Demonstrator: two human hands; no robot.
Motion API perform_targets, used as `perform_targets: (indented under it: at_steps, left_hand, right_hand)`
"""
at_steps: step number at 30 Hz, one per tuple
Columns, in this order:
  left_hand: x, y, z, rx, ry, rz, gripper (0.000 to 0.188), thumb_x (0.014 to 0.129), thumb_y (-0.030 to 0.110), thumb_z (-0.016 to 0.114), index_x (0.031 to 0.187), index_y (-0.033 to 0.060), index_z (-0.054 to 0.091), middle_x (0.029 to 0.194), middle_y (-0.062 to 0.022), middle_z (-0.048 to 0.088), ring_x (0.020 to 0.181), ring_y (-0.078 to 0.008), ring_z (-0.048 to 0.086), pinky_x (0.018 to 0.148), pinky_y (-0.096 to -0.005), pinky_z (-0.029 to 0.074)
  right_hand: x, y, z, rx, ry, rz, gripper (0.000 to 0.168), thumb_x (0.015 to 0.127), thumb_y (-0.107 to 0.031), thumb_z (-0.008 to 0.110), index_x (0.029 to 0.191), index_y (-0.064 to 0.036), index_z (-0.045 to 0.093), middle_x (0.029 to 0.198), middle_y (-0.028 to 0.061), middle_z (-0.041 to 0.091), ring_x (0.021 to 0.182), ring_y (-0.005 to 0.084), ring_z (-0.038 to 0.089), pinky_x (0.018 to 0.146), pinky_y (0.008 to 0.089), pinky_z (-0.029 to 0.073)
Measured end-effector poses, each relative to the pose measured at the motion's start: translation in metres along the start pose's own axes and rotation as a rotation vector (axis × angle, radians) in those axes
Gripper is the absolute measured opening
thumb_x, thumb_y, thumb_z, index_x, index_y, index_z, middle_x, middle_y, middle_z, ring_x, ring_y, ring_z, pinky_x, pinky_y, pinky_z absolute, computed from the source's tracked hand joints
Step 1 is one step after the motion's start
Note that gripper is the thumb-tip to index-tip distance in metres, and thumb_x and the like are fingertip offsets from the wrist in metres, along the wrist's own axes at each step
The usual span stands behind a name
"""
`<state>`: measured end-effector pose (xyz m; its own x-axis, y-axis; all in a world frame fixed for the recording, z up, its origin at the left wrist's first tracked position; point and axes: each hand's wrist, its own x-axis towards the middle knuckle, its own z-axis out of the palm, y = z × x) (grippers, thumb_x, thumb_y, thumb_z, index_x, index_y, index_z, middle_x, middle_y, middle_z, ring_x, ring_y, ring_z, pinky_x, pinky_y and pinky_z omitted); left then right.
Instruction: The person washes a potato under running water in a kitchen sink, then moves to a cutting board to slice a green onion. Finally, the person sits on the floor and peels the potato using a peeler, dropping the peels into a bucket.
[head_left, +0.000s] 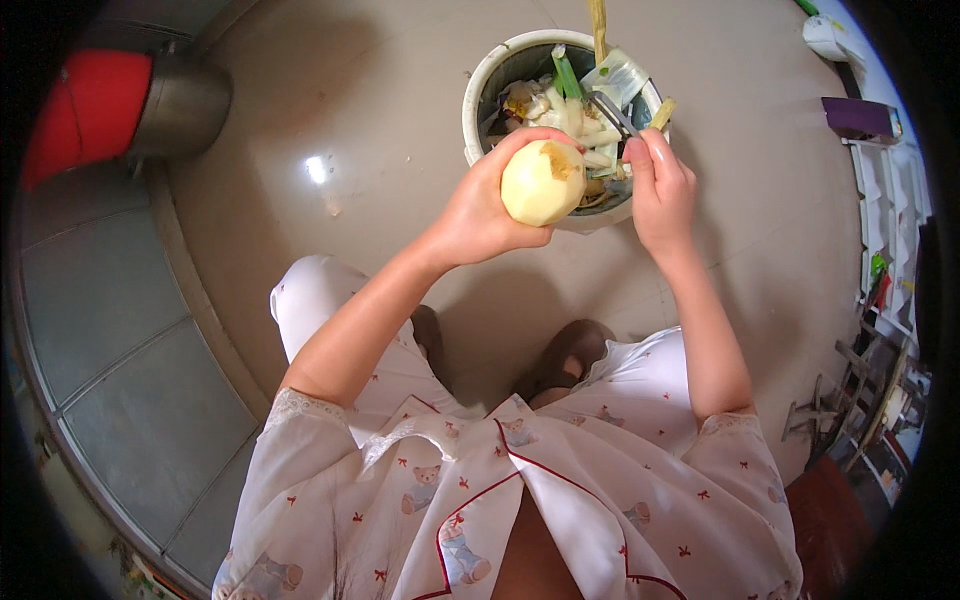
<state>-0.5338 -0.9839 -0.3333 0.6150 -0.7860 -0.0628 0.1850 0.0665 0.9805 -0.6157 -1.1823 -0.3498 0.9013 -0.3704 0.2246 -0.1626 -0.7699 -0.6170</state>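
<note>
My left hand (487, 202) holds a round, pale yellow peeled potato (536, 191) from the left side and below. A brown patch of skin shows near its upper right. My right hand (664, 191) grips a vegetable peeler (619, 115) between thumb and fingers, its metal head pointing up and left, apart from the potato. Both hands are over the near side of a round white-rimmed bin (480, 79). Inside lie vegetable scraps, a green stalk piece (568, 75) and a clear plastic wrapper (616, 77). Part of the peeler's handle is hidden in my hand.
Grey cabinet panels (124, 375) run along the left, with a red object (94, 109) beside a dark metallic cylinder (184, 105) at upper left. A white rack (889, 217) and a purple box (859, 120) stand at right. My knees and feet are below the bin on the tiled floor (375, 150).
</note>
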Motion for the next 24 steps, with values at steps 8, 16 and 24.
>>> perform_targets:
  at_steps: [8,16,24]
  left_hand:
    - [0.002,-0.005,0.001,0.080,0.061,-0.111,0.072,0.059,-0.003,0.070,0.127,0.0051,0.047,0.108,-0.0025,0.060,0.097,-0.0115,0.056,0.082,-0.0292,0.049]
    - [0.000,-0.009,0.004,0.117,0.089,-0.222,0.072,0.058,-0.001,0.071,0.126,0.0023,0.047,0.106,-0.0051,0.059,0.098,-0.0146,0.057,0.086,-0.0295,0.048]
    - [0.002,-0.014,0.001,0.110,0.114,-0.151,0.070,0.060,-0.003,0.070,0.127,0.0057,0.049,0.111,-0.0033,0.060,0.100,-0.0129,0.056,0.085,-0.0280,0.048]
  right_hand:
    - [-0.010,-0.037,-0.017,0.070,-0.017,-0.414,0.015,0.087,-0.017,0.063,0.082,-0.005,0.054,0.066,0.0097,0.059,0.054,0.0295,0.058,0.048,0.0378,0.044]
    - [-0.009,-0.025,-0.006,-0.064,-0.033,-0.283,0.014,0.088,-0.017,0.061,0.085,-0.006,0.053,0.068,0.0107,0.062,0.058,0.0311,0.061,0.048,0.0396,0.045]
    - [0.004,0.001,0.012,-0.346,-0.307,0.025,0.019,0.095,-0.025,0.049,0.088,-0.009,0.056,0.073,0.0133,0.066,0.067,0.0360,0.064,0.057,0.0485,0.048]
